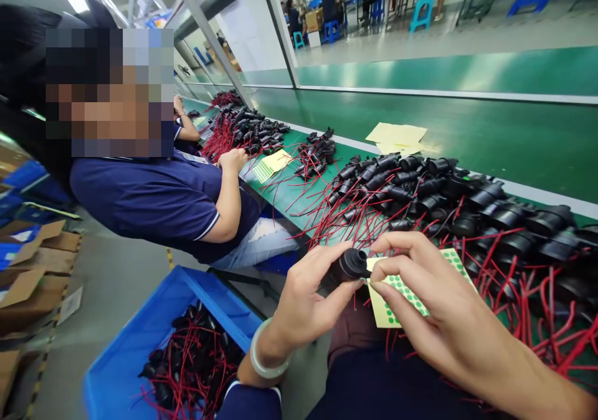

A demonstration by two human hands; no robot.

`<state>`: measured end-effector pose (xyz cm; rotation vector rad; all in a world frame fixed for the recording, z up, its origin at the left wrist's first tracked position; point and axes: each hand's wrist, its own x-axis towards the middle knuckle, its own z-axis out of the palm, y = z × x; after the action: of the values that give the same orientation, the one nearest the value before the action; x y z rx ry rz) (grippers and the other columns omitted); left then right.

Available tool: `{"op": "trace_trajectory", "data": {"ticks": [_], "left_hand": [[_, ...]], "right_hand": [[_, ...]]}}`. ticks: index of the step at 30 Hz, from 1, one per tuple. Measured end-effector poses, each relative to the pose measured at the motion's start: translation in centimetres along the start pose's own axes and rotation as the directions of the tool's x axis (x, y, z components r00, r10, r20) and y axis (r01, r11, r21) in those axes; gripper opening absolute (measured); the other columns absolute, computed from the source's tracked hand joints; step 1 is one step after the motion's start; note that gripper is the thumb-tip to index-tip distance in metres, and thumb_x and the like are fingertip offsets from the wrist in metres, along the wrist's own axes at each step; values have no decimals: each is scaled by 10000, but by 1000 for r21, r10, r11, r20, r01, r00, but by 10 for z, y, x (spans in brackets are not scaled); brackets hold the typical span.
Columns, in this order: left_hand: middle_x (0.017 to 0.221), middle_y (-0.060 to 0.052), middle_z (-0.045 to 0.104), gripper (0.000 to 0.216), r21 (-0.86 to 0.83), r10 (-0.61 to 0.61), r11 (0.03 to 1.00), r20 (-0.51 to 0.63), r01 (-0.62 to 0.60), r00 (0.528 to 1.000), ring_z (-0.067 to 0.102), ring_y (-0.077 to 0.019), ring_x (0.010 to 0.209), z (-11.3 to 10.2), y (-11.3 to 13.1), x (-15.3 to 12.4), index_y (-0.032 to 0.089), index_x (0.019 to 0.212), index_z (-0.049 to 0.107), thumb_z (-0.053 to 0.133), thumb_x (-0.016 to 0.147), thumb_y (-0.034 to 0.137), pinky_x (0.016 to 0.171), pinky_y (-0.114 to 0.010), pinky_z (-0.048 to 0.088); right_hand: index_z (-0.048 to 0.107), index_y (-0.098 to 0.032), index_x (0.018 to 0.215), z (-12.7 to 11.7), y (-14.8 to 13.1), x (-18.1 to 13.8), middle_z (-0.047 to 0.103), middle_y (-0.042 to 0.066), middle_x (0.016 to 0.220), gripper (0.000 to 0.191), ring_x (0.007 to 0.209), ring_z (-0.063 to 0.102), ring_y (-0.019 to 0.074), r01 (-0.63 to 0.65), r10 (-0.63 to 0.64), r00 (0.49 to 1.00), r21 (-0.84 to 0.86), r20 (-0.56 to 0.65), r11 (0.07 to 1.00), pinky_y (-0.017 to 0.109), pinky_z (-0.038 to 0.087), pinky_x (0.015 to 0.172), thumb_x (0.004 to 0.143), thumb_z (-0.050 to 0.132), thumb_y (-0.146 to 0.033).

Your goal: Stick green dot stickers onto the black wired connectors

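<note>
My left hand (pixel 306 295) grips a black socket part (pixel 349 265) with red wires, held over the table's near edge. My right hand (pixel 439 301) pinches its thumb and forefinger against the end of that part, just over a yellow sheet of green dot stickers (pixel 397 305). A long pile of the same black sockets with red wires (pixel 443 195) lies on the green table (pixel 490 127) behind my hands.
A blue bin (pixel 140 351) with more wired sockets stands on the floor at lower left. A person in a dark blue shirt (pixel 154 202) sits at my left with another pile (pixel 243 130) and sticker sheet (pixel 271 164). Cardboard boxes (pixel 32 283) lie at far left.
</note>
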<state>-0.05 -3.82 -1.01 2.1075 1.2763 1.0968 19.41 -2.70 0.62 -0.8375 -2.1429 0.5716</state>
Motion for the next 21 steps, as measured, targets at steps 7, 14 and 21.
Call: {"op": "trace_trajectory", "data": {"ticks": [7, 14, 21], "left_hand": [[1101, -82, 684, 422, 52, 80, 995, 11, -81, 997, 642, -194, 1008, 2, 8, -7, 168, 1228, 543, 651, 821, 190, 868, -297, 520], [1105, -88, 689, 404, 102, 79, 992, 3, -79, 997, 655, -209, 978, 2, 10, -11, 191, 1232, 540, 625, 837, 195, 855, -333, 533], [1050, -76, 697, 406, 105, 96, 990, -11, -94, 995, 654, -186, 921, 2, 12, -11, 182, 1226, 548, 629, 829, 165, 819, -303, 536]], "right_hand": [[514, -125, 974, 2, -6, -5, 476, 108, 1095, 93, 1050, 472, 190, 75, -84, 995, -141, -56, 987, 317, 410, 856, 908, 480, -71], [533, -134, 957, 5, -13, -5, 528, 120, 1047, 102, 997, 506, 215, 125, -155, 984, -271, -92, 954, 359, 452, 812, 903, 475, -70], [546, -135, 935, 5, -12, -2, 570, 104, 994, 80, 972, 533, 204, 152, -185, 977, -272, -102, 950, 340, 455, 826, 899, 501, -78]]}}
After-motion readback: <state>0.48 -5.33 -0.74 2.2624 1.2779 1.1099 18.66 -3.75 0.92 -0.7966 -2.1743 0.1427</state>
